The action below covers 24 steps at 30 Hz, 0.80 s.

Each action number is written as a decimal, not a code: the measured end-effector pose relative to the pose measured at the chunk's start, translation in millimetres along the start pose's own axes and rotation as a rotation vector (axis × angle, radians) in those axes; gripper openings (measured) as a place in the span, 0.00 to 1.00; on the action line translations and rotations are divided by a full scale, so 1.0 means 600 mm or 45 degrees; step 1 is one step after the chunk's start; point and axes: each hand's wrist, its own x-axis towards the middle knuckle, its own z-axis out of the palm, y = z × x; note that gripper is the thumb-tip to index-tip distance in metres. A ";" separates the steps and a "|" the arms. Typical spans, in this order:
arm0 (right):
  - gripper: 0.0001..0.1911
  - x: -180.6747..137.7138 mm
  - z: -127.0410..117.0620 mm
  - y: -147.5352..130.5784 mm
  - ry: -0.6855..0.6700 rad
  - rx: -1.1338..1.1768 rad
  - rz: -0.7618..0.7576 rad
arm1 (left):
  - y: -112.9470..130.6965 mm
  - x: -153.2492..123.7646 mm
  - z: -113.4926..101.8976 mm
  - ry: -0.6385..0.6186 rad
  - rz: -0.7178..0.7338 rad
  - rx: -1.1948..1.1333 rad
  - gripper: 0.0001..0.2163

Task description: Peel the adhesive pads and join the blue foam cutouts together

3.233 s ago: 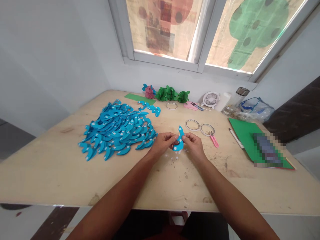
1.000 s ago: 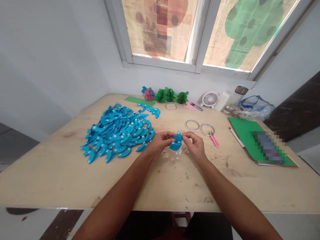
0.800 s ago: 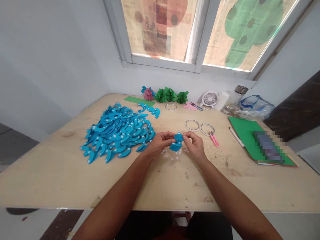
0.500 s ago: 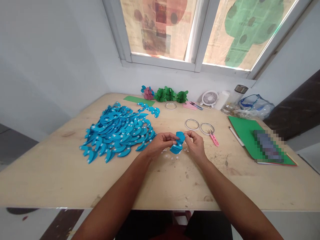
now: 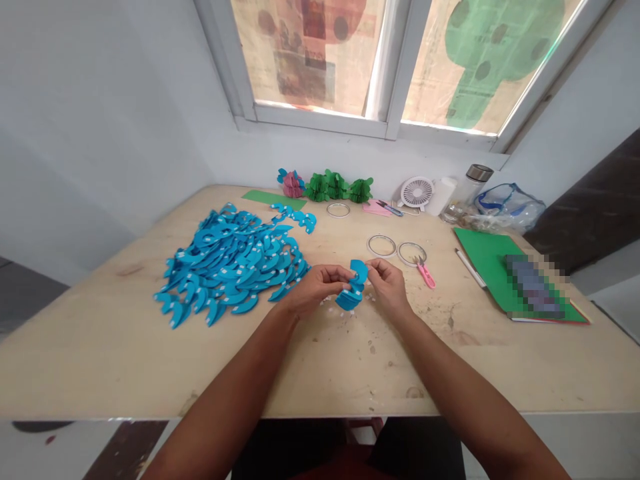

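Both my hands meet over the middle of the wooden table [image 5: 125,347]. My left hand [image 5: 314,288] and my right hand [image 5: 388,285] pinch a small stack of blue curved paper cutouts [image 5: 352,285] between fingertips, just above the tabletop. To the left lies a big heap of the same blue cutouts [image 5: 233,263] with small white tape squares on them. Tiny white paper bits [image 5: 350,320] are scattered under my hands.
Two tape rings [image 5: 381,245] and pink snips [image 5: 425,274] lie just beyond my right hand. At the back stand green and pink paper decorations [image 5: 335,187], a small white fan [image 5: 417,193], a jar [image 5: 467,193] and a plastic bag [image 5: 507,208]. Green sheets [image 5: 487,263] lie at right.
A single upright blue cutout has become a folded or layered bundle between my fingers. My hands have stayed in the same spot; the camera has shifted slightly.
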 end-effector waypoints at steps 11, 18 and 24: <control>0.07 -0.003 0.001 -0.012 -0.030 0.065 0.052 | 0.000 -0.003 -0.004 -0.021 -0.060 -0.011 0.13; 0.08 -0.003 0.000 -0.006 -0.038 0.051 0.034 | 0.003 -0.003 0.000 0.003 -0.054 -0.033 0.12; 0.08 -0.003 0.000 -0.004 -0.040 0.046 0.055 | 0.003 -0.003 0.002 0.026 -0.044 -0.055 0.11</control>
